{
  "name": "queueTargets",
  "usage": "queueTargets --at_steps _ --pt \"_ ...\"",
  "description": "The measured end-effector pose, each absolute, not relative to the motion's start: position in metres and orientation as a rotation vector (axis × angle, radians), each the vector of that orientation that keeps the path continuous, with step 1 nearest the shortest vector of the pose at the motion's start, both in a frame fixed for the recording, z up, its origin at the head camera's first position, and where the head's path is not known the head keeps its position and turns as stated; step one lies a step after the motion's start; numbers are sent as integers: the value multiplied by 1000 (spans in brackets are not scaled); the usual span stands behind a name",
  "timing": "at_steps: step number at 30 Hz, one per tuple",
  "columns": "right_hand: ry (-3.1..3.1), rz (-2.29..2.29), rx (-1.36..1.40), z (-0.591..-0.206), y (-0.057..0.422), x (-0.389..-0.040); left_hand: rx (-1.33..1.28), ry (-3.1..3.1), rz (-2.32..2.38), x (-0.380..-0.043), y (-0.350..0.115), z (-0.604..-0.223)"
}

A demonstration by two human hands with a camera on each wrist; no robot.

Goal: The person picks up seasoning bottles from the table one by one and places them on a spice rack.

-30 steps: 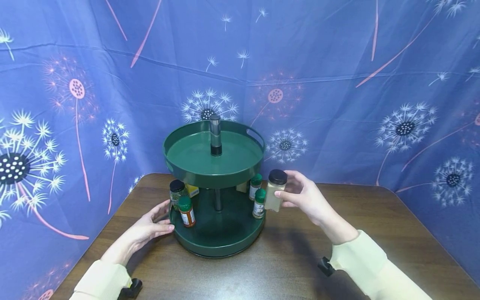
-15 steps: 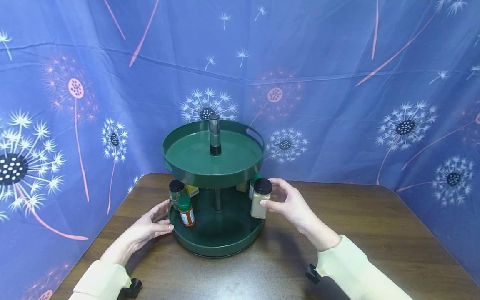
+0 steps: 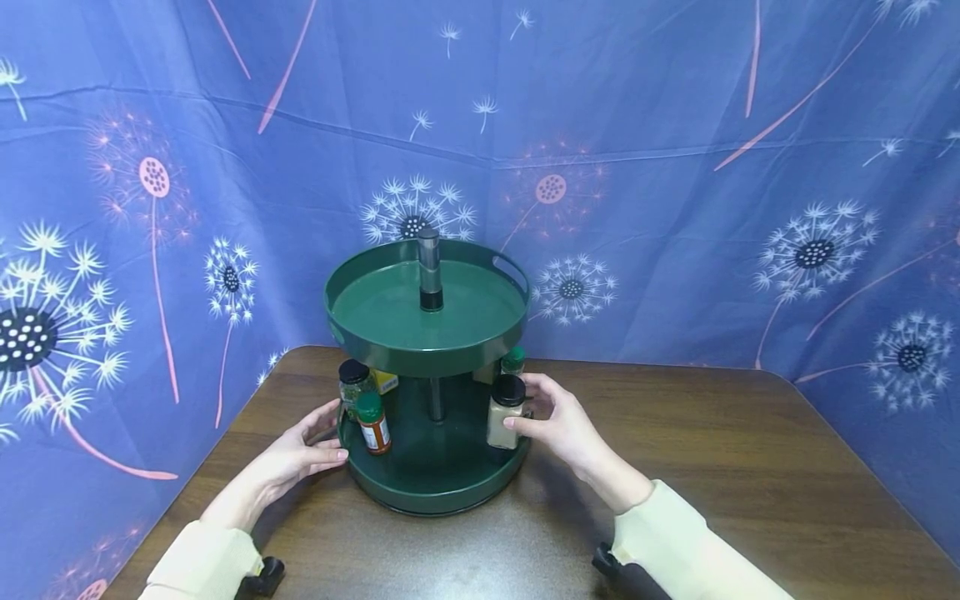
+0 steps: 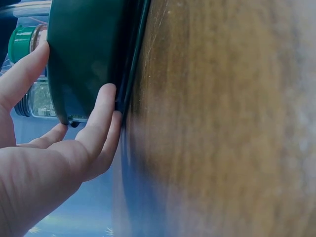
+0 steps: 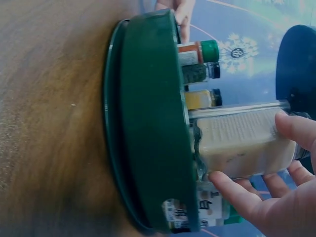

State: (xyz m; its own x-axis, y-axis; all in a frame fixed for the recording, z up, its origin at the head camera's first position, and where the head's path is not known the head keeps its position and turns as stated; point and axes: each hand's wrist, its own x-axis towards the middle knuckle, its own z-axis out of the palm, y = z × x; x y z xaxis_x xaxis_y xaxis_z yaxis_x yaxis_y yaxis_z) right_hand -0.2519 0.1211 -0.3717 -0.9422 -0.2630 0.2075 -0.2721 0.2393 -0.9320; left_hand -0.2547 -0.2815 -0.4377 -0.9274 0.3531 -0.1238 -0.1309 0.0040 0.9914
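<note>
A green two-tier turntable (image 3: 431,354) stands on the table. In my right hand (image 3: 561,425) I hold an upright clear jar (image 3: 501,423) of pale beige powder with a black lid, pinched between thumb and fingers. Its base is low over the right side of the lower tray (image 3: 431,475), close inside the rim in the right wrist view. My left hand (image 3: 292,457) touches the lower tray's left side, thumb at the rim and fingers fairly straight along the outer wall. Beside it stand a green-capped bottle of red spice (image 3: 373,425) and a black-lidded jar of green herbs (image 3: 355,385).
A yellow-labelled container (image 3: 386,382) sits at the back left of the lower tray. Green-capped bottles, one cap (image 3: 513,358) showing, are partly hidden behind the held jar. The upper tray (image 3: 375,308) overhangs with a central post (image 3: 430,267). Patterned cloth (image 3: 660,250) hangs behind the table.
My right hand has moved left and down with the powder jar, from outside the turntable to over the lower tray. My left hand has stayed at the tray's side.
</note>
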Motion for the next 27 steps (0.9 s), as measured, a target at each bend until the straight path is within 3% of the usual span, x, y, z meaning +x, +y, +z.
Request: queueTargets --at_steps 27 --pt "-2609 1485 597 -396 113 -260 229 1949 1994 -252 -281 -435"
